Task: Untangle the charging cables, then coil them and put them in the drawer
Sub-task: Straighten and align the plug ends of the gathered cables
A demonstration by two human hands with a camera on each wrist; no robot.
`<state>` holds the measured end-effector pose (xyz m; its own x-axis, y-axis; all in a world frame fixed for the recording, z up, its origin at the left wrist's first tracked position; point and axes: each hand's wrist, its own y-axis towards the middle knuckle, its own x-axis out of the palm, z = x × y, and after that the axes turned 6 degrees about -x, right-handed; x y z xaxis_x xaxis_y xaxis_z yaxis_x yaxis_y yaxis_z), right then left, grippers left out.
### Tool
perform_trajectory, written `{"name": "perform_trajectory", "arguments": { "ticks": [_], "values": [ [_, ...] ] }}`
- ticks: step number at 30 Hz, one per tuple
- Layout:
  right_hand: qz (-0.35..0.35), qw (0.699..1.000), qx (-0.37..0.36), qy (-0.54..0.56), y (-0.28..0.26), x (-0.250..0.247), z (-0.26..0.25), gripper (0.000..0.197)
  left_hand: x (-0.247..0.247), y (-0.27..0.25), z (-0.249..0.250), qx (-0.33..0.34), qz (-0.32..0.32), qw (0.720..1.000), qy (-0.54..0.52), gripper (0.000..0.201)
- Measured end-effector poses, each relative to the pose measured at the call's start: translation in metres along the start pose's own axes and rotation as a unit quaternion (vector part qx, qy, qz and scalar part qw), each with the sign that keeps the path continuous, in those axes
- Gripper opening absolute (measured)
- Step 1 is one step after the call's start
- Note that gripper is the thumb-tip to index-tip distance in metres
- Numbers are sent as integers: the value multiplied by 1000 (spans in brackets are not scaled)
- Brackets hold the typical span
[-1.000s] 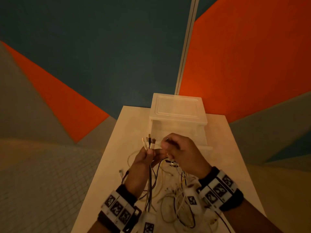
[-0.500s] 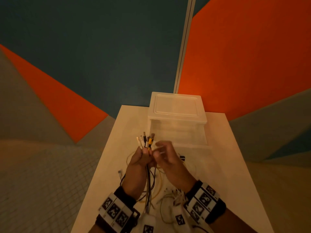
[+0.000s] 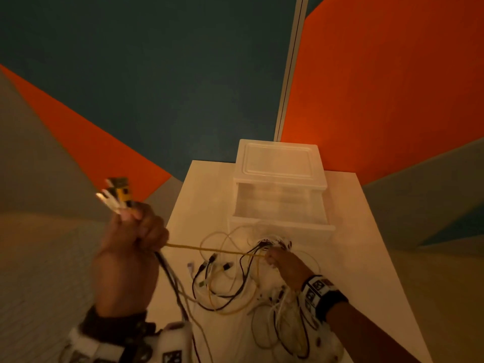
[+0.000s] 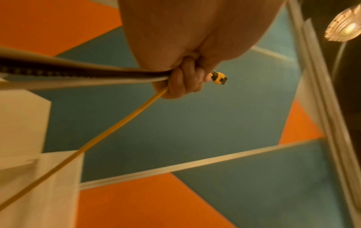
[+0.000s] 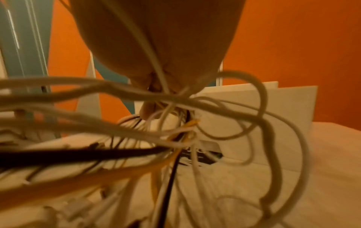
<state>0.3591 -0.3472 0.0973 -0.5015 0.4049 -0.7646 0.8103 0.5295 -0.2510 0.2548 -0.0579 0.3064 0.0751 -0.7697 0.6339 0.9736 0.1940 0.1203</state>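
Orange, teal and grey wall panels frame the head view, and below them a white table [image 3: 366, 231] carries a translucent drawer unit [image 3: 280, 179] with its drawer [image 3: 281, 218] pulled open and, as far as I can see, nothing in it. So we're early: no cable is coiled or stowed, and the untangling looks to be under way. Left hand [image 3: 131, 258] is raised off to the side, fist closed round a bunch of plug ends [image 3: 117, 196]; I count roughly four or five, blur makes it uncertain. One yellow cable [image 3: 209, 249] runs taut from that fist across to the right hand [image 3: 282, 263], which pinches it at the heap. Tangled cables [image 3: 235, 284] lie on the table just before the drawer: white, black and yellow strands, too knotted to count.

Over to the left wrist view: fingers [image 4: 183, 83] curled tight, a yellow plug [image 4: 218, 77] poking out, the yellow cable dropping away, dark and pale strands leaving sideways. A lamp [image 4: 345, 27] glows in the corner.

Right wrist view: the hand sits buried in loops, fingers gathered on strands at a knot [image 5: 175, 98], though exactly which ones I cannot tell. Drawer unit directly behind. My read: every cable has yet to be separated, coiled and stowed.
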Motion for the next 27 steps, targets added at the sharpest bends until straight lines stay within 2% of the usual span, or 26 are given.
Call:
{"name": "perform_trajectory", "arguments": {
  "ticks": [2,4,7,9,10,12,14,17,19,22,27],
  "values": [
    [-14,1000,5,-20,4,-6,0,33,-1,2,17,14,-18,1000,-9,25],
    [5,1000,0,-2,4,-12,-8,33,-3,2,12,-4,8,999,44,31],
    [64,995,-66,39,3,-17,-31,25,-6,-2,-27,-49,34,986,156,17],
    [94,987,-115,69,3,-16,-42,22,-5,-4,-62,-116,44,966,225,26],
    [108,983,-133,62,3,-15,-46,19,-4,-2,-81,-166,47,963,207,31],
    [136,976,-166,21,5,-12,-55,15,-3,-2,-113,-281,64,952,106,30],
    [157,971,-177,16,5,-10,-65,15,-1,-4,-137,-335,61,940,39,37],
    [178,967,-175,51,-5,-13,-78,20,12,-4,-144,-337,85,938,14,19],
    [196,960,-189,59,-12,-14,-80,16,16,-2,-138,-308,113,945,5,17],
    [194,962,-183,67,-18,-8,-80,16,11,-2,-134,-257,103,950,144,15],
    [139,972,-172,78,-21,6,-77,24,14,-8,-121,-206,83,959,178,18]
  ]
}}
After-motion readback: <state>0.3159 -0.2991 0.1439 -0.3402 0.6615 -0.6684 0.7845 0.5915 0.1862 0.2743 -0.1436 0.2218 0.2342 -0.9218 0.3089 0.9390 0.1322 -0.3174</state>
